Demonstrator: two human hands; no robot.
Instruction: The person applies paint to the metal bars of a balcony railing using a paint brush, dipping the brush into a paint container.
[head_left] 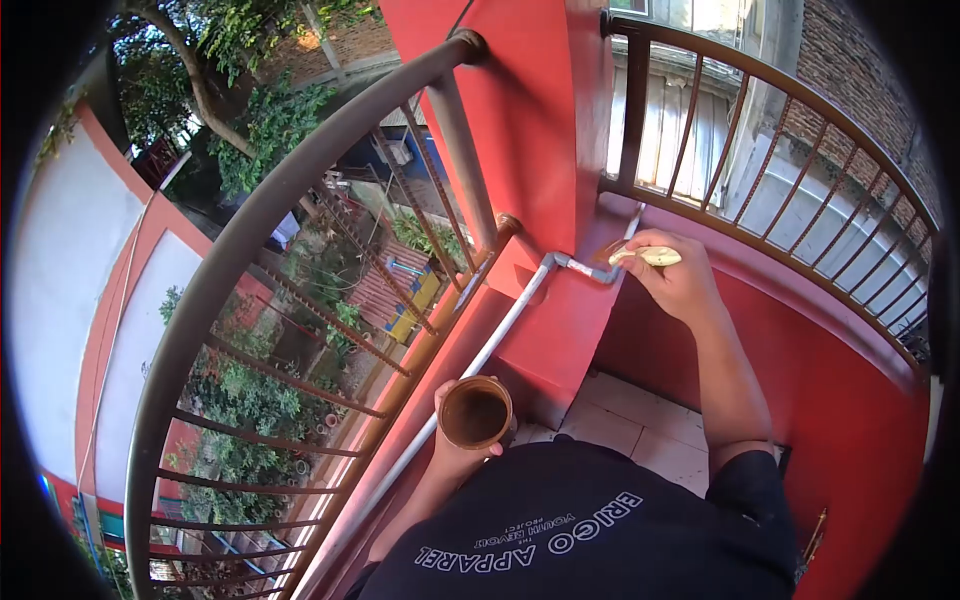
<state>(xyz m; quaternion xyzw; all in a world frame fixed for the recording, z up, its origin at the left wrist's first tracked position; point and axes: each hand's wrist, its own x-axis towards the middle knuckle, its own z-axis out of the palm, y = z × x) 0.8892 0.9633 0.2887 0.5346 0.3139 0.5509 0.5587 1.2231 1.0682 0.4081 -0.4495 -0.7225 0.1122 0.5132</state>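
My left hand (455,455) is wrapped round a round brown cup (475,412), held upright near my body; its inside looks dark brown. My right hand (672,285) grips a paintbrush by its pale handle (660,256). The brush's bristles point left, close to the grey pipe elbow (606,274) beside the red pillar, and I cannot tell whether they touch anything. A pale pipe (505,325) runs along the red ledge to another grey elbow at the pillar's foot.
A brown curved railing (270,190) with thin bars stands at the left, with plants and a yard far below. Another railing (780,80) curves along the right above a red wall (800,370). The red pillar (510,120) rises between them. Pale floor tiles (625,410) lie below.
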